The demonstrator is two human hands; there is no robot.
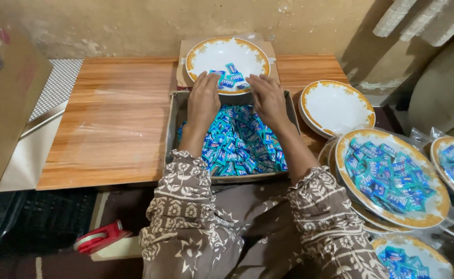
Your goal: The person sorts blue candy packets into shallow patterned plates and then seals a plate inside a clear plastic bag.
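Over the cardboard box (171,121), both hands (236,99) pinch glossy blue sweets (230,80) onto a round gold-rimmed plate (206,54).

A red tape dispenser (99,238) lies on the floor beside an empty gold-rimmed plate (336,107).

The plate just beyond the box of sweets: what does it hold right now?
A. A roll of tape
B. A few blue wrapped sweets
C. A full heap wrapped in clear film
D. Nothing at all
B: the plate holds only a few blue wrapped sweets near its front edge, with both hands, left hand and right hand, at that edge.
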